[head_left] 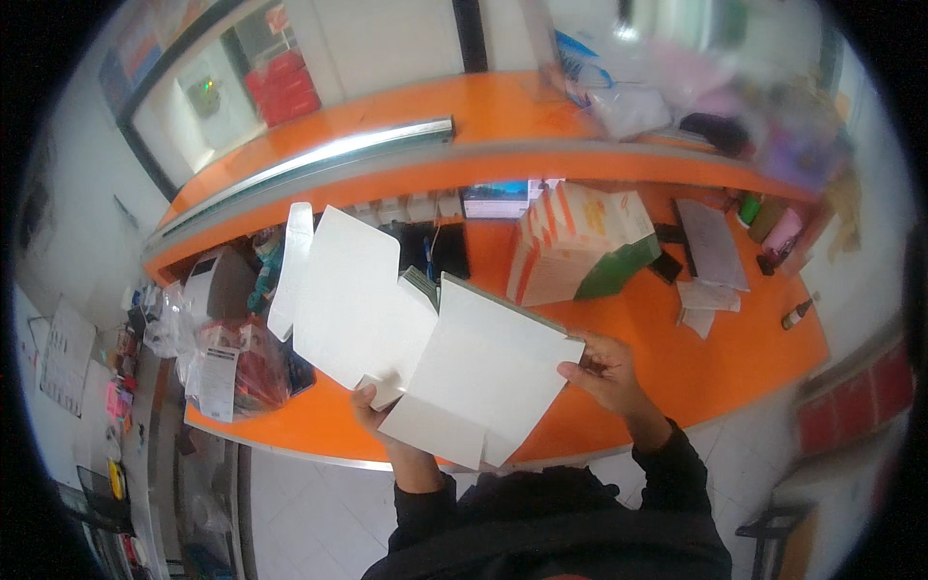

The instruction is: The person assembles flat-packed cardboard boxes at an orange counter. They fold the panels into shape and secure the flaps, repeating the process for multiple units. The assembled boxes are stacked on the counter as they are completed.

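A partly unfolded carton (493,367) with plain white inner faces and loose flaps is held above the front of the orange counter. Its left half rises toward the far left and ends in a long narrow flap; a small grey-green edge shows at the fold between the halves. My left hand (379,414) grips the lower edge near a small flap, fingers partly hidden behind the board. At the right edge, my right hand (601,371) pinches the panel, thumb on the white face and fingers around the side.
On the orange counter (619,358), a printed white, orange and green carton (580,246) lies beyond my right hand. Papers (712,242), a dark phone (665,268) and a small bottle (797,314) lie farther right. At left are a grey machine (217,282) and plastic-wrapped packs (253,372). A raised orange ledge (503,159) runs behind.
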{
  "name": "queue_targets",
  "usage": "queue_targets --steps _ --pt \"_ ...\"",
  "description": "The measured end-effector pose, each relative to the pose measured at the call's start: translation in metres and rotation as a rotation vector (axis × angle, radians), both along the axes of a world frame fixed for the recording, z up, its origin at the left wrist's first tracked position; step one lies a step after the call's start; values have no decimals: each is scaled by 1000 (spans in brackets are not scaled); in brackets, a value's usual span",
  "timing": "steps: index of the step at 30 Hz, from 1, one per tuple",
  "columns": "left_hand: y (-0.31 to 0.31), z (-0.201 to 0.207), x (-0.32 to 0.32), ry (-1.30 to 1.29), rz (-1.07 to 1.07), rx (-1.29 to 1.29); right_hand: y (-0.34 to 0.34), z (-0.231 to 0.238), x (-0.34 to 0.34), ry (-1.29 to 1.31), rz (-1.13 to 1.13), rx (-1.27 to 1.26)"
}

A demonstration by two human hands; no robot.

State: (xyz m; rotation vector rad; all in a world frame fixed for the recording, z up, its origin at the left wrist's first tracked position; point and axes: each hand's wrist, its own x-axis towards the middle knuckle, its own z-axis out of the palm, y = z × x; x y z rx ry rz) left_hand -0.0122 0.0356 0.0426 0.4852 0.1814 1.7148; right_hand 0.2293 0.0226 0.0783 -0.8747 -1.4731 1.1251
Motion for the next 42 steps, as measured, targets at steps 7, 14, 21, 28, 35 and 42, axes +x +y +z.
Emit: queue_targets --steps 7,14,21,28,35,42 --pt "-16 14 3 -29 112 -247 8 -3 -16 -368 -156 776" --pt "-30 32 -5 -33 248 -392 19 -9 -31 -499 -38 1111" --pt "-23 13 -19 -219 -81 473 21 -47 -43 164 -143 74" --pt "-63 -10 17 365 -105 235 12 -32 -69 140 -436 643" --pt "-79 2 11 794 -57 -9 14 -26 -67 -109 -525 865" --pt "-81 14 10 716 -315 411 14 -42 -77 383 -244 290"
